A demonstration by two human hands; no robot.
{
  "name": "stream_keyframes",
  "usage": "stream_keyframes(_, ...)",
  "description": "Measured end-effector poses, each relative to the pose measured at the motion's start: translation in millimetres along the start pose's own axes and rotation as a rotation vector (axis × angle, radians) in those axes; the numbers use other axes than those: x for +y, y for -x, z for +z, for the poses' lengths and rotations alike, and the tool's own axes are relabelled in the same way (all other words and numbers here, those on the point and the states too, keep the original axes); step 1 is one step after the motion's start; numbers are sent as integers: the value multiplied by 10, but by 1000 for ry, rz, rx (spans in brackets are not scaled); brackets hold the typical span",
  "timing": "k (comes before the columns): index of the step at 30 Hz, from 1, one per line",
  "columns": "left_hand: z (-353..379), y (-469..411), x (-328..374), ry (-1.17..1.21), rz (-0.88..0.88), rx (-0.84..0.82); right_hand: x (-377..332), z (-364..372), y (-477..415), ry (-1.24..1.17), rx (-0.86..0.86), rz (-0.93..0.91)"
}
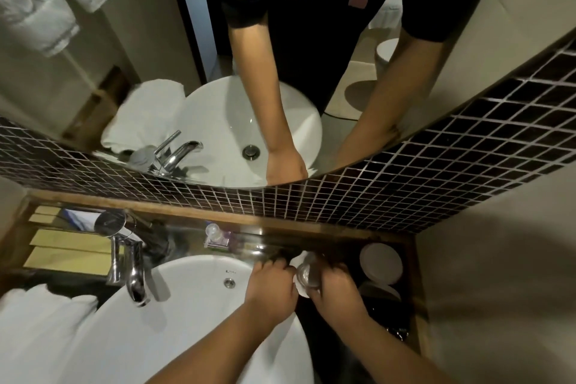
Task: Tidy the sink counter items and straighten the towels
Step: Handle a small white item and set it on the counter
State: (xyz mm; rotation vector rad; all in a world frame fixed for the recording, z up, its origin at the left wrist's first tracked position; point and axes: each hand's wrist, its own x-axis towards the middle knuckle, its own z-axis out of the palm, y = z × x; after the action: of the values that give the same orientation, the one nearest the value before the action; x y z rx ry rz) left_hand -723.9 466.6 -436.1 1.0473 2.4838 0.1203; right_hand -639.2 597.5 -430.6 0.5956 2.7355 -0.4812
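A clear drinking glass (307,274) sits between my two hands at the right rim of the white basin (193,315). My right hand (335,290) is closed around the glass. My left hand (271,288) is beside it, fingers closed on a white cloth or paper (300,262) that wraps part of the glass. A folded white towel (40,321) lies on the counter left of the basin. White towels (37,0) hang at the upper left, seen in the mirror.
A chrome tap (134,271) stands at the basin's back left. A small bottle (215,235) sits on the back ledge. Round white plates or lids (380,262) rest on the dark counter at right. The mirror (280,72) and dark mosaic tiles (436,171) are behind.
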Motion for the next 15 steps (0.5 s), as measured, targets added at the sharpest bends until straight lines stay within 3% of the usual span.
stream_keyframes(15, 78, -43, 189, 52, -62, 61, 79, 70, 99, -68, 24, 108)
